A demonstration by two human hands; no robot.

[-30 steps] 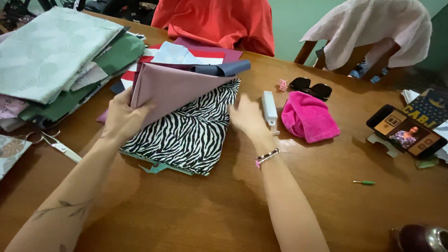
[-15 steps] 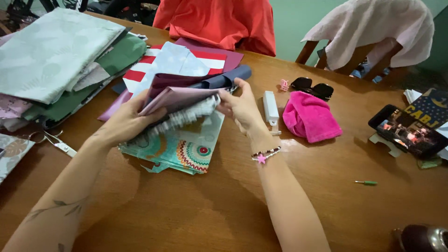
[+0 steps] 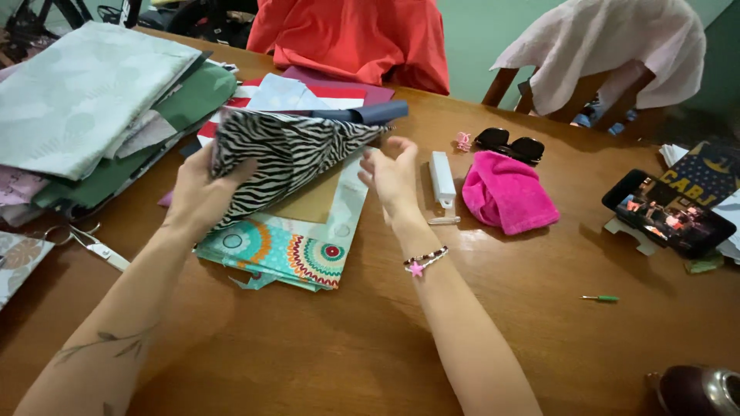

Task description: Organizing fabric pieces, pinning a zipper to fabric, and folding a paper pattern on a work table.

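Near the desk's (image 3: 370,339) far-left edge, left hand (image 3: 202,192) grips black-and-white zebra-striped fabric (image 3: 289,158), lifted over teal circle-print cloth (image 3: 285,250); long axis runs rightward toward right hand (image 3: 395,176), open, just beside its tip.

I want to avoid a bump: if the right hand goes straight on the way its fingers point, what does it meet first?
Probably the zebra cloth that the left hand lifts; the right hand points up-left toward its edge. Depth is unclear.
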